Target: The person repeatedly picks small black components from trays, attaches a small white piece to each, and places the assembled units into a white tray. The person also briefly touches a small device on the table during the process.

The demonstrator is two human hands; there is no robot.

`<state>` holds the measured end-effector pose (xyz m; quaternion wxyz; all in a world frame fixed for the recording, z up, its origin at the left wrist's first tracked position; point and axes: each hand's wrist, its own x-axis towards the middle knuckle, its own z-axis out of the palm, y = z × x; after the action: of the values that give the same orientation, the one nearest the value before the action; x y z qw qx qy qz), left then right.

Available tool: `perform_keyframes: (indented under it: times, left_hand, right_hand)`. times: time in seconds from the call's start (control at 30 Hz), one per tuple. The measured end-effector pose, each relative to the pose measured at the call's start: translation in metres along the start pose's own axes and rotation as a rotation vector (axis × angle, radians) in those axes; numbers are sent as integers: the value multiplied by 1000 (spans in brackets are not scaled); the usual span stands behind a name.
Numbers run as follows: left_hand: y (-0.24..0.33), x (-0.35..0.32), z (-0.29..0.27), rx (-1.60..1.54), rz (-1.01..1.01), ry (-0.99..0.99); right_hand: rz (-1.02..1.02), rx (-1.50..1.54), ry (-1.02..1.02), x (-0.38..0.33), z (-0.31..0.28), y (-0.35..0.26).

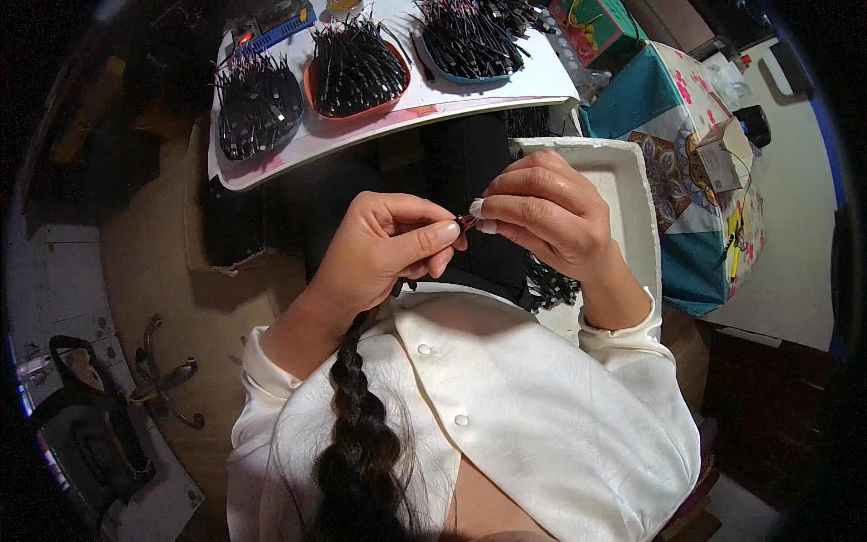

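In front of my chest, my left hand (393,239) pinches a short black cable (466,222) between thumb and forefinger. Thin reddish wires show at the end of that cable. My right hand (551,212) meets it from the other side, with white-covered thumb and fingertips pressed together at the wire end. Most of the cable is hidden inside my left hand. Below my right hand, a heap of black cables with metal plugs (549,285) lies in a white foam box (643,203).
Ahead stands a white table (397,122) with a blue bowl (221,135), an orange bowl (361,115) and another blue bowl (470,79), all full of black cables. A blue device (280,34) with a red glow sits behind. A cloth-covered box (677,181) is at right.
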<state>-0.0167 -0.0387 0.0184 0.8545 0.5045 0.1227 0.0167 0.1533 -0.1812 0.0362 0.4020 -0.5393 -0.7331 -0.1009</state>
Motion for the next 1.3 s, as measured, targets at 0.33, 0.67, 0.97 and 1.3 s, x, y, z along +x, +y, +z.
perform_keyframes:
  times: [0.33,0.67,0.97,1.3]
  left_hand:
    - [-12,4,10,1561,1199,110]
    - [-22,1,13,691,629,197]
    - [-27,8,8,1189,1032,161]
    - [-28,-6,-10,171,309,-153]
  right_hand:
    - [1184,1527,-3,-18,4,-18]
    - [102,-225,36,-23,0,-26]
    - [930,778,-123,-24,0,-19]
    - [438,425,-144,-13,-5,-32]
